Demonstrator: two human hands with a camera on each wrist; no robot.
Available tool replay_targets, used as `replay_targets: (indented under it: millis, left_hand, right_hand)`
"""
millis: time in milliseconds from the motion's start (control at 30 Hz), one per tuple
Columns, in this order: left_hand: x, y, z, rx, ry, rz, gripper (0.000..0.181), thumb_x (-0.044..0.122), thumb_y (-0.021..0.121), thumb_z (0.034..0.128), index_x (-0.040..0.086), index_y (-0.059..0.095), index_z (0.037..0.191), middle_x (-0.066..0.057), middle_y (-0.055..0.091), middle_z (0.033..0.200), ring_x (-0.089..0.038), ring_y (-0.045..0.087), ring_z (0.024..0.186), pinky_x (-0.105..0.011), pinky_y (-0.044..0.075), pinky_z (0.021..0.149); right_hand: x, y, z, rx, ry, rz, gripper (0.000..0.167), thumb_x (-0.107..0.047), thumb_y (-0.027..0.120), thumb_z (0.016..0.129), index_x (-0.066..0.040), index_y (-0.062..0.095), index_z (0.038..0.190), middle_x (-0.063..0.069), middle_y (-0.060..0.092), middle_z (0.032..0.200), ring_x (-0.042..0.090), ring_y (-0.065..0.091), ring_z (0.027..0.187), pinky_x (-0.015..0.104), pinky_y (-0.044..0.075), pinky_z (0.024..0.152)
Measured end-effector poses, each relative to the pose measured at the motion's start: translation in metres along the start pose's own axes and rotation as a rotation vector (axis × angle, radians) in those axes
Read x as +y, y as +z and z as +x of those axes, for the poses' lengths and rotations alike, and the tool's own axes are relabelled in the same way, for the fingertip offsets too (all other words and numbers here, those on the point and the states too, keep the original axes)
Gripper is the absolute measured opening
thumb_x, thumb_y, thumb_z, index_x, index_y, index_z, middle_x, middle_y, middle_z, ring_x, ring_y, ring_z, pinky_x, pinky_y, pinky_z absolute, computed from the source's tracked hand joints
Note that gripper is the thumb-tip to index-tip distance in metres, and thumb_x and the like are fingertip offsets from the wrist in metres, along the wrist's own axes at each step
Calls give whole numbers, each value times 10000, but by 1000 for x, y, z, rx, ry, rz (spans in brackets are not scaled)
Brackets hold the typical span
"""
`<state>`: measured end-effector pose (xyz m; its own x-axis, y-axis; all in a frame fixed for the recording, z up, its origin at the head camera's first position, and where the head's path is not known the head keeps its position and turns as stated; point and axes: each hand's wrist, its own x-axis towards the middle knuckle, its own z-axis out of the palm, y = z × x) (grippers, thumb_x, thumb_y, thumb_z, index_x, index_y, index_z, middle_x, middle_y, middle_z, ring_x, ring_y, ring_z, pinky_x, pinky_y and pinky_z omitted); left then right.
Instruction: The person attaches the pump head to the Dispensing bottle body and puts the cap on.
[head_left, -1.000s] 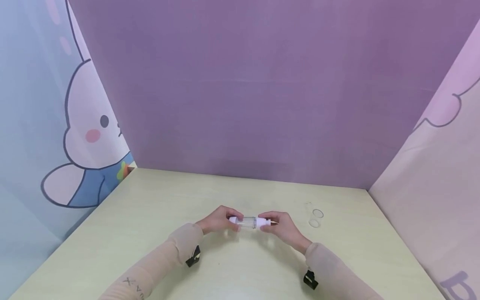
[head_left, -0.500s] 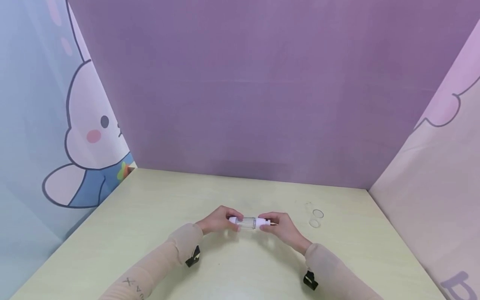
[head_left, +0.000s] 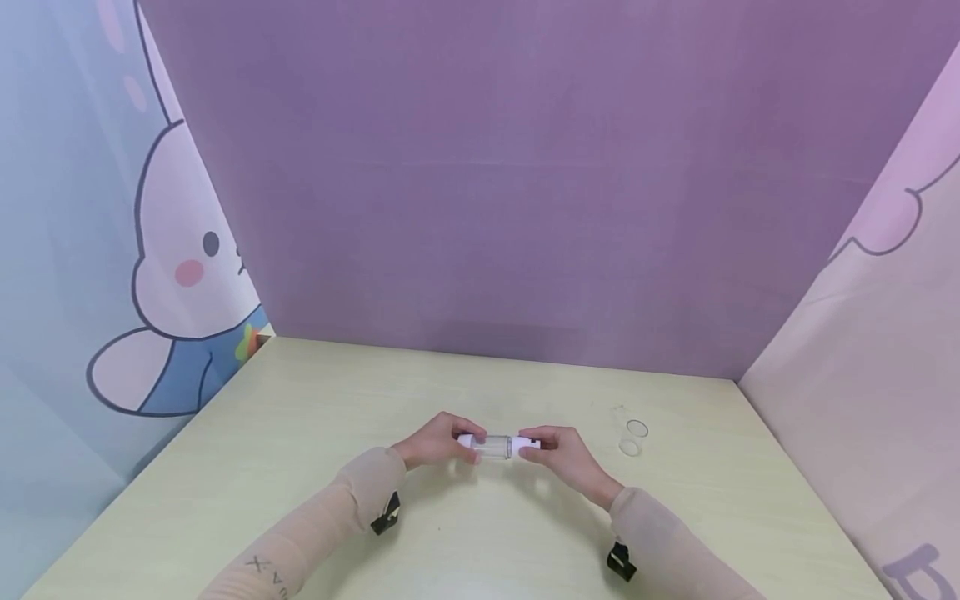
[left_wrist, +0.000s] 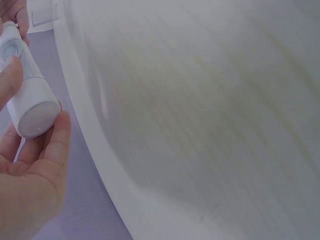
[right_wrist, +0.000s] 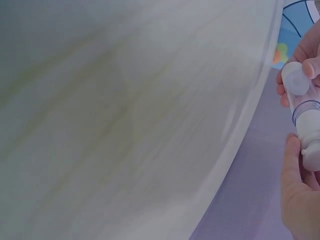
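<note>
A clear pump bottle (head_left: 492, 447) with a white base lies sideways between my hands, just above the table. My left hand (head_left: 438, 437) grips the white base, thumb on the near side. In the left wrist view, fingers of the left hand (left_wrist: 42, 180) lie under the bottle's rounded end (left_wrist: 40, 117). My right hand (head_left: 566, 454) pinches the white pump head (head_left: 522, 445) at the other end. In the right wrist view, the right hand (right_wrist: 302, 200) holds the pump head (right_wrist: 310, 125), whose small nozzle faces the camera. The palm side is partly cut off.
A clear plastic cap (head_left: 631, 437) lies on the pale table (head_left: 360, 383) to the right of my right hand. A purple panel (head_left: 487, 208) stands along the back edge, with printed curtains (head_left: 67, 250) at both sides.
The pump head has turned a little in my right fingers; the pale tip seen sticking out between them is now out of sight. My left hand stays in place.
</note>
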<state>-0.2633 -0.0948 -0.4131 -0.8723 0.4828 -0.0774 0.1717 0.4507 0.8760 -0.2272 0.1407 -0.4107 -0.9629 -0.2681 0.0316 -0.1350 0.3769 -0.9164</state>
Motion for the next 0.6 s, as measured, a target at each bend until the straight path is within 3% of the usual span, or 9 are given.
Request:
replay_targets:
  millis: [367,600]
  left_hand:
    - [-5,1,3,0,13,7,372,100,743,737,61,656,1097,-77,637,1112,-165,558,928,-298,448,815]
    - [-5,1,4,-9,11,13,377,113,739,745,68,651,1109,-70,631,1119,-158,552,929,-313,448,824]
  right_hand:
    - [-3,1,-2,13,29,-8,325,-163,660,833,-1,631,1114,151,653,1074,162,617,903,377,506,812]
    - [-25,0,-14,15,30,-32,313,-135,614,866,44,609,1123,185,647,1072,192,614,908,443,484,836]
